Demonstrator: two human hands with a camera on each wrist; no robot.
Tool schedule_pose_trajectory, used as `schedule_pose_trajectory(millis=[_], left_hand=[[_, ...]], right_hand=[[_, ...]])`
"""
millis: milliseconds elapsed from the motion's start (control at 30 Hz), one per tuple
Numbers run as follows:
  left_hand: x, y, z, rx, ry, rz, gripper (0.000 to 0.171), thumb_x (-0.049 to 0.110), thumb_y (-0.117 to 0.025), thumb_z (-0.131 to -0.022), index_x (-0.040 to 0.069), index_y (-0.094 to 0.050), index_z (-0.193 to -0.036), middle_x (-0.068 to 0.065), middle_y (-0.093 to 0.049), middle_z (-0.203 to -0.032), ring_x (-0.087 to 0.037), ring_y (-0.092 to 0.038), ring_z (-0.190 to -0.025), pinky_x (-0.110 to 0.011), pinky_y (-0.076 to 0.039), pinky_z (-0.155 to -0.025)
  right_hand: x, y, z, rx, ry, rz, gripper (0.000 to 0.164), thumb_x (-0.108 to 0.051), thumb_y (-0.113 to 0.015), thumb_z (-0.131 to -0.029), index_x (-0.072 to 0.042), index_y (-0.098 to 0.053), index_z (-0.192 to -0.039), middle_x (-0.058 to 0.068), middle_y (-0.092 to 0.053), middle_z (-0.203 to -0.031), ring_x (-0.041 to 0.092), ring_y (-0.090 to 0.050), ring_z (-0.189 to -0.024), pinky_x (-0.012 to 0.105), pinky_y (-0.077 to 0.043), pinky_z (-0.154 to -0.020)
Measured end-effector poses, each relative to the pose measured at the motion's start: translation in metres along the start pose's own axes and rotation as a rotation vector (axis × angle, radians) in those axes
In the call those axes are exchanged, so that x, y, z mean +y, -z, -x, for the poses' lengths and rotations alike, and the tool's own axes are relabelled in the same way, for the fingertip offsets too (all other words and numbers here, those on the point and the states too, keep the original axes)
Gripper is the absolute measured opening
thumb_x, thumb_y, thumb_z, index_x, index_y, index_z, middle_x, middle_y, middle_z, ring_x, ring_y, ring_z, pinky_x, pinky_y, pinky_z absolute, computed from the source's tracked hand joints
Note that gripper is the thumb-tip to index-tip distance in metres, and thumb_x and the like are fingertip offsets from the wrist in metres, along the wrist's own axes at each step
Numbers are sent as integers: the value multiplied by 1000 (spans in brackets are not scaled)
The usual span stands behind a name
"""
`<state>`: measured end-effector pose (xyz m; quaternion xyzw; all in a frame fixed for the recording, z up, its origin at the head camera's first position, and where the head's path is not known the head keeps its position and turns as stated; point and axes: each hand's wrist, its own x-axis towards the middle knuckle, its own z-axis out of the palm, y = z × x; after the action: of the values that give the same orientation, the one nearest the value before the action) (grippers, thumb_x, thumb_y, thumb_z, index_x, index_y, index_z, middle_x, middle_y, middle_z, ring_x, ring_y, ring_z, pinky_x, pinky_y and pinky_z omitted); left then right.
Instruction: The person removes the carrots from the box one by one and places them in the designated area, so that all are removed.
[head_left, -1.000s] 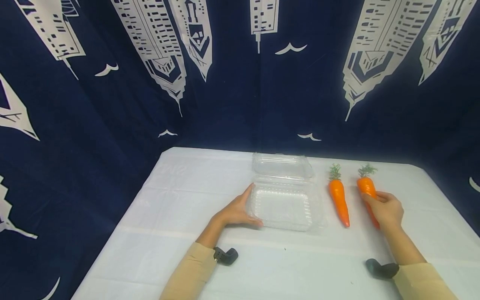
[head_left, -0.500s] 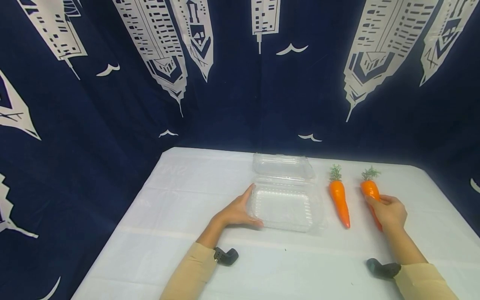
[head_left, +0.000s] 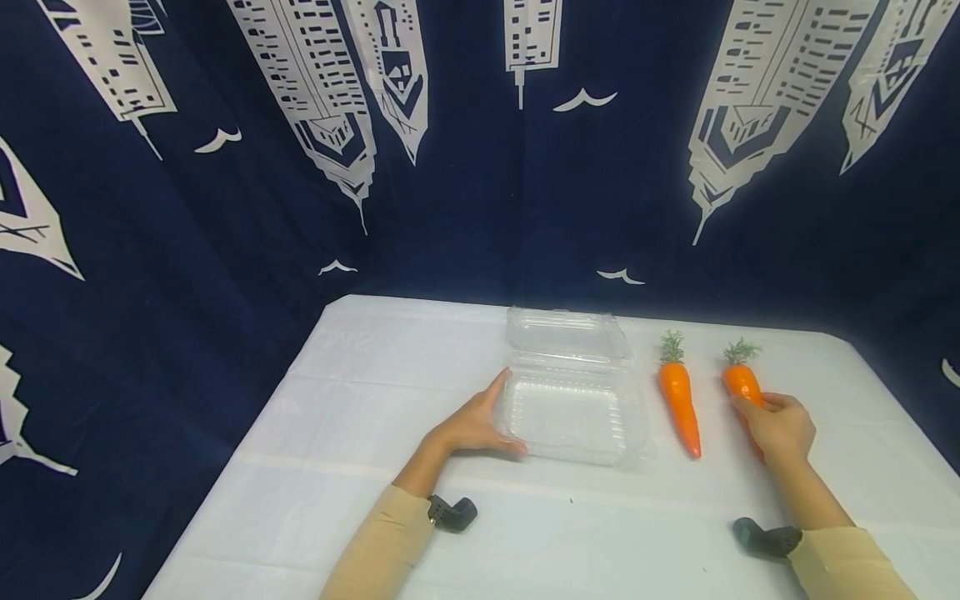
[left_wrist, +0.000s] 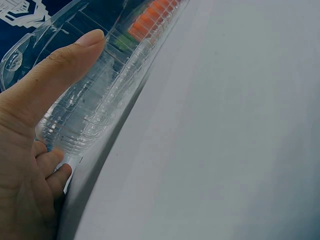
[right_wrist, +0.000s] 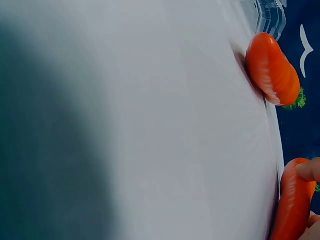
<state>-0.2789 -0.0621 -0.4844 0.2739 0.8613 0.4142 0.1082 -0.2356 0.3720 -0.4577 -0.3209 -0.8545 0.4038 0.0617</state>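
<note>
A clear plastic clamshell container (head_left: 566,417) lies with its lid (head_left: 564,335) folded back, away from the person. Spanning its left end, the left hand (head_left: 471,427) grips it, thumb on the near side and fingers at the far side. In the left wrist view, the thumb (left_wrist: 65,67) lies along the container's ribbed wall (left_wrist: 100,107). The right hand (head_left: 783,427) pinches an orange carrot (head_left: 741,383) with green leaves, thumb on its upper side; its lower part is partly hidden by the hand. Another carrot (head_left: 678,404) lies untouched between that one and the container.
White cloth covers the table (head_left: 315,467). Behind it hangs a dark blue curtain (head_left: 465,225) printed with white buildings and birds. Dark wrist cameras (head_left: 453,513) are worn over tan sleeves (head_left: 386,542).
The right hand and its carrot have shifted slightly right and toward the person, widening the gap to the other carrot, then nearly stopped. The left hand and container stay put.
</note>
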Motion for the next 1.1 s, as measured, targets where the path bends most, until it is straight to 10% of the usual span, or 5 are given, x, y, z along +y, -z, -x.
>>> schedule_pose_trajectory(millis=[200, 833, 1100], left_hand=[[1, 0, 0, 0, -5, 4, 133, 48, -86, -54, 16, 0, -149, -11, -15, -152, -25, -21, -136, -43, -23, -108], [-1, 8, 3, -40, 8, 24, 135, 49, -86, -53, 16, 2, -149, -6, -7, -154, -21, -14, -138, -41, -19, -110], [-6, 44, 19, -63, 94, 18, 114, 40, -79, -66, 19, -5, -150, 0, -9, -154, -18, -11, -138, -39, -16, -111]], right_hand=[[3, -2, -2, 8, 15, -7, 75, -43, -53, -88, 14, -32, -133, 33, -40, -126, 43, -41, -108, 51, -42, -91], [2, -5, 0, -34, 7, -9, 82, -49, -54, -86, 12, -30, -135, 33, -36, -128, 44, -37, -111, 52, -38, -96], [-2, 4, 1, -93, 3, -35, 87, -54, -49, -87, 6, -20, -142, 33, -24, -140, 45, -31, -122, 54, -35, -98]])
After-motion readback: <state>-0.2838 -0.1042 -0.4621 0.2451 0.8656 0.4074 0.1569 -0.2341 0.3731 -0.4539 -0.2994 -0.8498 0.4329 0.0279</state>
